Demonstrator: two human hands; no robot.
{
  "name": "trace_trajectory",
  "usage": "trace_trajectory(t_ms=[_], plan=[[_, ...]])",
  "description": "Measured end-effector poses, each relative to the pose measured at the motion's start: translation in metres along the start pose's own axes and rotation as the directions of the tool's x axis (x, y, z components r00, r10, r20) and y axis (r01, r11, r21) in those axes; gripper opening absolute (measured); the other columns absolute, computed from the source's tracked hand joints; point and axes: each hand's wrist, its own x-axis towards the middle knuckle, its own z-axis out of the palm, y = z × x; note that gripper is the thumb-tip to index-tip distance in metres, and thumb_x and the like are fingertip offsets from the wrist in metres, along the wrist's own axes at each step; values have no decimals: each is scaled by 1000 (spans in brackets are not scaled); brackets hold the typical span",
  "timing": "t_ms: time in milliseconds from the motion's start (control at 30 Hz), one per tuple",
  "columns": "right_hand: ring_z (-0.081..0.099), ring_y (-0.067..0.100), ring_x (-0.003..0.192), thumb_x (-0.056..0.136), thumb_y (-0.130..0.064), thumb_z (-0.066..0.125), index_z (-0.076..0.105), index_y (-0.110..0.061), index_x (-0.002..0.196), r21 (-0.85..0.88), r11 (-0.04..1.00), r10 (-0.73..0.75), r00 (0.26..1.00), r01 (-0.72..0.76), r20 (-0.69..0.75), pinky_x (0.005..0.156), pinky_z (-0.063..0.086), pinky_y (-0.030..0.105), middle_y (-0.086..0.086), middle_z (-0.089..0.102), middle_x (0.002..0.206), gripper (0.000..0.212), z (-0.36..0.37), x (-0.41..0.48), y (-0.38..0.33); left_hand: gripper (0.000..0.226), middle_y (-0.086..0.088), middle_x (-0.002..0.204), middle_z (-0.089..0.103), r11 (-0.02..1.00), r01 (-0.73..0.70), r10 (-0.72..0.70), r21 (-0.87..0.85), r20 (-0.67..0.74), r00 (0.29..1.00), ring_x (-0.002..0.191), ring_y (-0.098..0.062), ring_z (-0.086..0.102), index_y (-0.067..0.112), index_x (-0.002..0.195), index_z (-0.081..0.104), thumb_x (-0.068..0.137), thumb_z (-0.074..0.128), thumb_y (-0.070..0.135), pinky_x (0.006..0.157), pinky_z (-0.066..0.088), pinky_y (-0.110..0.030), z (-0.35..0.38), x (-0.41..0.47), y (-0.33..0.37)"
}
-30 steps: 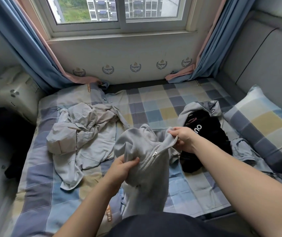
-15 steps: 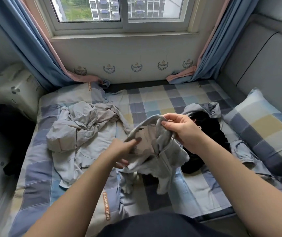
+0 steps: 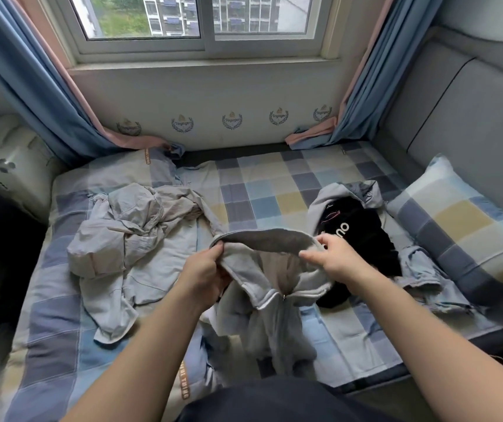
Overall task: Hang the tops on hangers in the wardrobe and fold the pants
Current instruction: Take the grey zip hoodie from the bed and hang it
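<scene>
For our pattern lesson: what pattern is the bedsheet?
The sheet is checked: blue, grey, yellow; head view.

The grey zip top (image 3: 274,312) is no longer a bunched lump. Its upper edge now stretches in a wide arc between the hands. The left hand (image 3: 206,271) has moved from the bundle's underside to grip the edge's left end. The right hand (image 3: 334,258) pinches the right end, farther from the left hand than before.

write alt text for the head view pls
The left hand and right hand hold a grey zip hoodie open by its top edge over a checked bed. Crumpled grey clothes lie left, a black top right, near a pillow.
</scene>
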Motion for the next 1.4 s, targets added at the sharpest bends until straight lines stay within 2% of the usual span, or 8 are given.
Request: trace_trajectory(t_ms=[167,267,467,733,1000,1167,1300,1400], plan=[[59,19,76,81,-6,66,62,-13,66,-294,955,64,996,-41,69,66,44,29,4,65,71,17,18,14,16,34,-21,105,69,995,78,-72,-53,119,990,95,-29,68,-3,120,63,107,48,24,87,56,-39,5,-18,4],[64,26,94,82,-10,61,70,-15,92,-389,920,50,999,-47,-1,80,48,31,8,72,96,14,26,16,14,32,-19,96,68,995,100,-103,24,178,979,91,-29,67,-1,108,68,102,55,28,90,54,-41,2,-22,8],[63,27,76,87,6,64,75,-7,88,122,992,2,1000,0,-20,70,52,41,21,74,85,17,40,15,5,34,-24,96,72,975,3,-36,222,146,989,84,-32,70,-5,105,71,100,61,26,77,58,-39,-25,-11,18],[62,12,47,96,0,57,70,-5,93,552,743,243,921,-378,303,41,47,19,7,67,66,14,38,15,6,21,-10,76,73,952,-48,85,304,-109,990,64,-20,66,8,86,71,101,58,15,55,48,-26,-49,9,6],[71,26,78,94,-30,55,70,-3,116,600,550,243,798,-582,552,75,60,35,16,71,89,38,18,8,22,25,-16,91,69,948,297,-317,118,237,918,79,-28,69,0,104,69,96,56,20,72,61,-34,-60,6,9],[73,35,82,93,-31,56,72,5,101,649,447,270,784,-616,559,72,62,42,24,72,92,40,18,4,26,39,-20,100,70,921,383,-381,78,401,833,89,-35,69,-1,111,71,81,76,23,82,60,-43,-68,8,2],[65,31,86,89,-25,57,66,4,108,680,419,274,798,-602,537,88,53,44,22,65,96,36,18,-2,15,63,-23,113,67,963,79,-132,259,194,972,89,-27,69,11,119,66,74,80,53,74,58,-37,-58,9,-10],[59,28,85,98,-27,52,62,3,111,720,377,279,813,-582,511,89,50,40,20,60,93,34,18,-11,8,79,-13,121,62,702,-312,202,640,241,949,103,-18,63,26,124,57,57,88,55,83,54,-32,-55,4,-18]])
